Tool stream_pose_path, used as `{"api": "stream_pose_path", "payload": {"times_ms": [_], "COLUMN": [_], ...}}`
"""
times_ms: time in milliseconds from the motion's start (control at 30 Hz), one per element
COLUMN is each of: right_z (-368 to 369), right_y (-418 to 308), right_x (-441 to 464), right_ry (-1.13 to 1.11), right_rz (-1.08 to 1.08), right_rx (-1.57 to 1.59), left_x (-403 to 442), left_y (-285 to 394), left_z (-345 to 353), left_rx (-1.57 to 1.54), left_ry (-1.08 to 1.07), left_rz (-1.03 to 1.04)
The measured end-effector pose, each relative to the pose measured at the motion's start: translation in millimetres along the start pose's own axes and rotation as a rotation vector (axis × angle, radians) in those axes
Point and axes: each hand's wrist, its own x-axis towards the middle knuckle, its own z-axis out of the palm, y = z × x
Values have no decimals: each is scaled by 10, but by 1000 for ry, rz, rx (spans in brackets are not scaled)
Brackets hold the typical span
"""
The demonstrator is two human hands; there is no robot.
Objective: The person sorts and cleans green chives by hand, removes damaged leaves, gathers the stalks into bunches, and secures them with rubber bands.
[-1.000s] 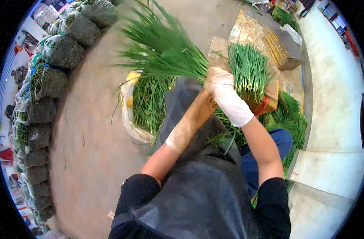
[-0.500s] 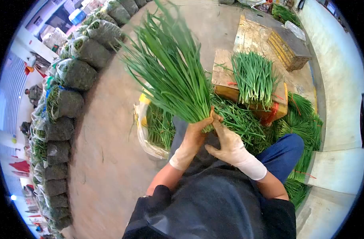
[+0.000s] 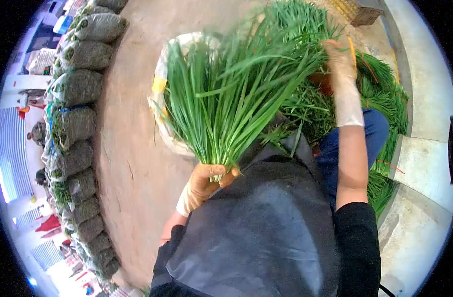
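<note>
My left hand [image 3: 201, 184], in a pale glove, is closed around the base of a large bunch of garlic chives [image 3: 231, 109]. The green leaves fan up and to the right in front of me, blurred at their tips. My right hand [image 3: 341, 62], gloved as well, is stretched forward beside the chives [image 3: 298, 20] lying on the low board. Motion smears its fingers, so I cannot see whether they grip anything. Loose chive leaves [image 3: 313, 111] lie in a heap between my arms, partly hidden behind the bunch.
A white sack [image 3: 159, 96] stands behind the bunch on the left. Stacked chive bundles with red ties [image 3: 385, 106] lie on the right, by a pale wall [image 3: 424, 158]. A row of filled bags [image 3: 78, 89] lines the floor at far left; a crate [image 3: 362, 12] is at the top.
My right hand has left the bunch's base and reached forward right to the board. The left hand, still holding the chives, has moved down and left. The view has shifted.
</note>
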Motion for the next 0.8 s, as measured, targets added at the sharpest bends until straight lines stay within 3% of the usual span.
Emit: {"api": "stream_pose_path", "payload": {"times_ms": [33,67,100,133,233,400,467,567,633,667,700,733,800], "right_z": [-221,-295,-309,-345,-282,121,298,159,-66,-199,-177,-98,-12], "right_y": [270,190,-108,-330,-631,-534,-377,-396,-493,-508,-404,-432,-538], "right_x": [287,79,-327,-688,-1232,-1769,-1878,-1713,-1540,-1393,-1261,-1247,-1353], "right_ry": [60,294,394,405,-119,-444,-464,-406,-410,-363,-171,-57,-248], "right_rz": [-82,-531,-671,-752,-1385,-1182,-1174,-1041,-673,-821,-979,-964,-1102], "right_rx": [-190,-77,55,-40,-158,-516,-629,-171,135,-179,-457,-534,-457], "left_x": [-10,0,13,29,59,69,92,145,137,136,138,134,161], "left_y": [-25,-47,-65,-78,-98,-111,-82,-84,-73,-77,-79,-86,-119], "left_z": [-13,-22,-22,8,108,162,283,266,231,210,194,182,138], "left_rx": [-13,-35,-56,-64,-75,-69,93,2,-52,-59,-82,-103,-146], "left_ry": [16,-27,-73,-66,-25,-9,147,89,29,35,30,25,29], "left_rz": [-6,-6,-6,-12,21,12,53,97,83,85,72,56,18]}}
